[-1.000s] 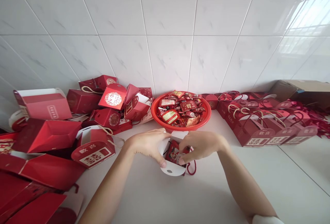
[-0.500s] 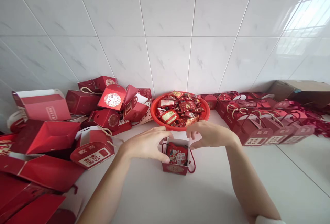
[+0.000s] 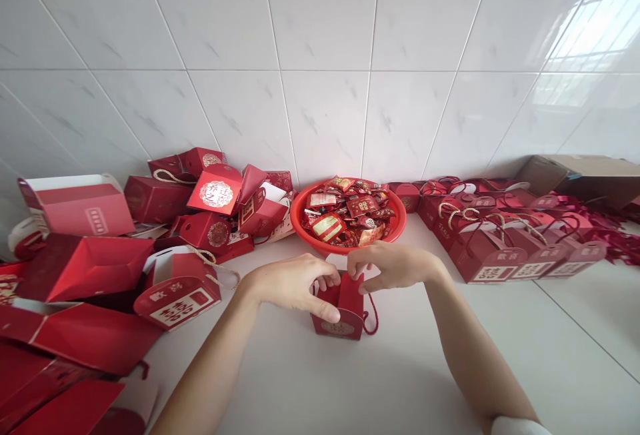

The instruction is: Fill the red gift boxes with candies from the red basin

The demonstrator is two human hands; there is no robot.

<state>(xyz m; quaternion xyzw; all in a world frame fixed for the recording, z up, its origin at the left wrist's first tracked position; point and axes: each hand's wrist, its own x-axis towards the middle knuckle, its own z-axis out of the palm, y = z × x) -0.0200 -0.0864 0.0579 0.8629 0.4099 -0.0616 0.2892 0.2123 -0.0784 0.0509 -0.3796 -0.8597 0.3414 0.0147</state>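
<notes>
A small red gift box (image 3: pixel 345 329) stands upright on the white surface in front of me, with a dark red cord handle (image 3: pixel 374 321) looping out at its right side. Red flaps now cover most of its opening. My left hand (image 3: pixel 295 283) is at the box's left side, fingers curled over the flap and thumb by the front top edge. At the right and rear edge, my right hand (image 3: pixel 397 265) has its fingers bent and closed on a flap. Just behind the box sits a red basin (image 3: pixel 299 228) of wrapped sweets (image 3: pixel 363 207).
Open and unfolded red boxes (image 3: pixel 93 265) are heaped along the left. Closed boxes (image 3: pixel 500 248) with cord handles stand in rows at the right. A cardboard box (image 3: pixel 583 171) and dark pink ribbon-like material (image 3: pixel 590 221) lie beyond them. A tiled wall (image 3: pixel 325 115) rises behind.
The box's side flaps have been folded inward, covering the red packets that showed inside. My right hand has moved slightly left and down, closer to the box.
</notes>
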